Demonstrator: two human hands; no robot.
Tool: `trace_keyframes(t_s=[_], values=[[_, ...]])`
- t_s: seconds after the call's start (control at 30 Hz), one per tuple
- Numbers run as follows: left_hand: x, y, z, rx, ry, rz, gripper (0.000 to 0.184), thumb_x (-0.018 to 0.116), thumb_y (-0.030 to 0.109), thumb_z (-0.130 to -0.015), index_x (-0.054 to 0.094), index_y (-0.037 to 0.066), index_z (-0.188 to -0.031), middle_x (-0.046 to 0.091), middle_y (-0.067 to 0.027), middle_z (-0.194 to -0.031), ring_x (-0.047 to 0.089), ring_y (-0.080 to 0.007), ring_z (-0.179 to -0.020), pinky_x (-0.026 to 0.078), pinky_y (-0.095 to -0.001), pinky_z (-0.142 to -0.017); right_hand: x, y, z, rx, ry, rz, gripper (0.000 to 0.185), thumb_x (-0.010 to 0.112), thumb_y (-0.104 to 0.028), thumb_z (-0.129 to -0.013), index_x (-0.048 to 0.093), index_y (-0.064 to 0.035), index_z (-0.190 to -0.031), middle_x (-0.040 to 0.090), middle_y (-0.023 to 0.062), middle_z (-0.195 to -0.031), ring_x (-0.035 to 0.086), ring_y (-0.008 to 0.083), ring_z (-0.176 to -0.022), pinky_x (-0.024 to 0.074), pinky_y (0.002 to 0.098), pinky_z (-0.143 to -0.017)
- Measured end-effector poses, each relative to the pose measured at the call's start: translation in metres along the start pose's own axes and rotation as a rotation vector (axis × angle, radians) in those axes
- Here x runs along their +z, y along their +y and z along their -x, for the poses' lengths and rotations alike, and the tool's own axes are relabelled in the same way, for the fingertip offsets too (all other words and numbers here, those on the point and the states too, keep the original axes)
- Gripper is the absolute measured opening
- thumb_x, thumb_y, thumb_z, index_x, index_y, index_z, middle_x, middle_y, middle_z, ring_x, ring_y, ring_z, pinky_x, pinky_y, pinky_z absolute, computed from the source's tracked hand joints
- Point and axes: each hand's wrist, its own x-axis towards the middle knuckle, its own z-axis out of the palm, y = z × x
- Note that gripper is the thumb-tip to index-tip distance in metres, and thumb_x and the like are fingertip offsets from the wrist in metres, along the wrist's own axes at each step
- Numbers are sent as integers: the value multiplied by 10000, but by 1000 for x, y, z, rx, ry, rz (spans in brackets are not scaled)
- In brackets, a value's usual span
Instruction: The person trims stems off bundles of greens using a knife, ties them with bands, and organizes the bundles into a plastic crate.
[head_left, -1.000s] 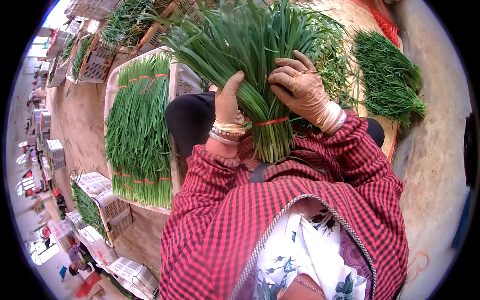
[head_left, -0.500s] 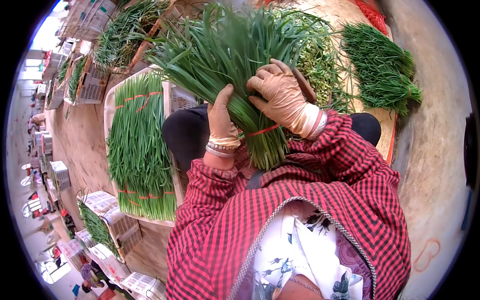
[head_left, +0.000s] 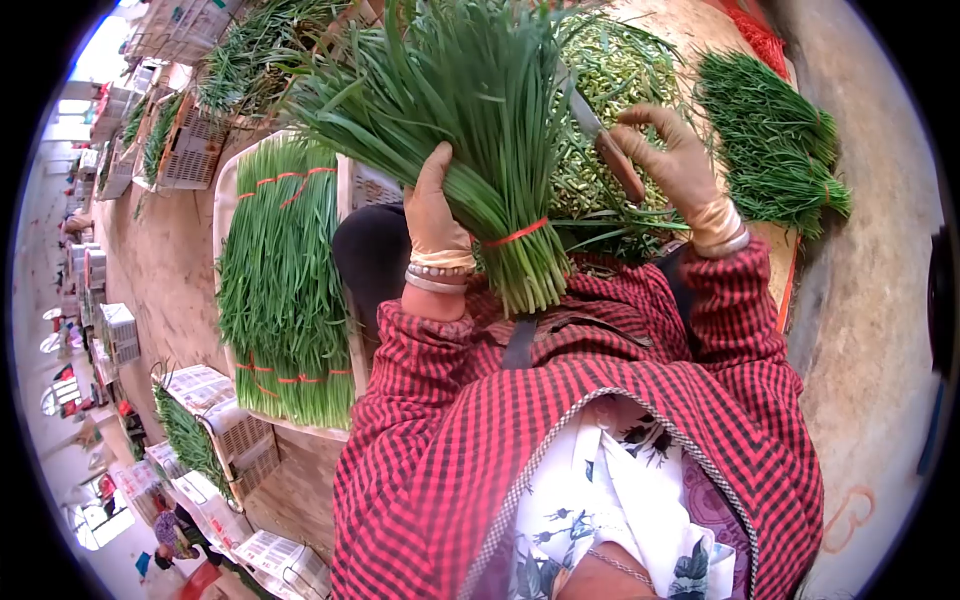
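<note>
My left hand [head_left: 436, 210], in a tan glove, grips a large bunch of long green stalks [head_left: 508, 150] from its left side. A red band [head_left: 515, 232] circles the bunch near its pale cut ends, which point toward my lap. My right hand [head_left: 665, 160], gloved too, is apart from the bunch on the right, its fingers curved and spread beside the wooden handle of a knife [head_left: 618, 165]. The blade runs up and left behind the leaves. The right hand does not appear to hold the handle.
A pale crate [head_left: 228, 190] at left holds banded green bundles [head_left: 280, 270]. Loose green trimmings [head_left: 615, 80] lie beyond the knife. More bunches [head_left: 765, 130] and red bands [head_left: 757, 40] are at the upper right. Other crates [head_left: 195, 145] and a distant person [head_left: 172, 535] are at the left.
My right hand has let go of the bunch and moved right, uncovering the knife. My left hand still holds the bunch, which has moved up slightly.
</note>
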Motion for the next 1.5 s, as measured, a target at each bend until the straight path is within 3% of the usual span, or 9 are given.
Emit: trace_keyframes(t_s=[0.1, 0.33, 0.4, 0.47, 0.67, 0.7, 0.8, 0.87, 1.5], values=[[31, 15, 4, 22, -93, -48, 368, 646, 154, -889, 559, -8, -1207, 630, -115, -1143, 631, -249, -1013, 521, -398, -902, 46, 0, 32, 135, -232, -331, 850, 767, -372, -797, 337, 38, -1404, 521, 188, -1316, 518, 261, -1208, 433, 374, -1003], [28, 17, -2, -37, -426, -380, 415, 673, 238, -883, 573, 6, -1212, 632, -76, -1139, 612, -165, -987, 468, -332, -888, 87, 35, 31, 304, -159, -716, 700, 766, -213, -791, 399, 5, -1346, 592, 104, -1187, 591, 196, -1061, 473, 317, -934], [-17, 7, -25, -309, -327, -656, 545, 618, 323, -908, 516, -52, -1292, 576, -181, -1261, 582, -194, -1075, 509, -304, -800, 76, 32, 40, 374, -195, -964, 651, 746, -208, -812, 423, -3, -1339, 590, 100, -1197, 595, 188, -1055, 485, 337, -913], [-41, -3, -42, -478, -395, -942, 490, 712, 331, -843, 579, -43, -1129, 662, -95, -1013, 649, -161, -724, 520, -295, -657, 72, 33, 42, 388, -255, -908, 660, 749, -224, -812, 425, -5, -1343, 589, 93, -1202, 581, 180, -1070, 468, 327, -932], [5, -12, -21, -502, -436, 118, 414, 584, 390, -928, 607, 54, -1169, 686, -45, -1017, 664, -203, -913, 561, -347, -787, 79, 0, 39, 202, -588, -649, 821, 772, -397, -786, 387, 7, -1388, 533, 94, -1293, 510, 180, -1165, 389, 330, -1019], [-8, -18, -33, -565, -506, 285, 469, 507, 418, -949, 585, 39, -1214, 663, -120, -1121, 653, -280, -981, 536, -423, -887, 80, -3, 38, 153, -464, -506, 625, 752, -382, -810, 541, 2, -1254, 641, 86, -1089, 581, 162, -1027, 447, 314, -932], [-2, -16, -28, -428, -278, 155, 457, 490, 386, -956, 578, 16, -1210, 666, -135, -1104, 662, -278, -953, 549, -420, -863, 52, -6, 17, 238, -319, -152, 397, 727, -327, -852, 652, 5, -1056, 669, 51, -830, 615, 121, -799, 499, 287, -754], [-3, -17, -26, -403, -225, 132, 433, 478, 340, -960, 571, -1, -1210, 668, -145, -1087, 674, -273, -907, 565, -401, -828, 48, -26, 12, 157, -185, -437, 194, 665, -185, -907, 671, 7, -938, 628, 9, -689, 546, 70, -539, 448, 215, -508], [-6, -29, -13, -258, -192, 70, 406, 607, 243, -918, 563, -57, -1189, 670, -163, -1051, 685, -271, -880, 575, -389, -804, 53, -43, -32, 205, -73, -337, 357, 704, -224, -876, 653, 56, -1092, 673, 59, -763, 556, 76, -497, 452, 213, -442]])
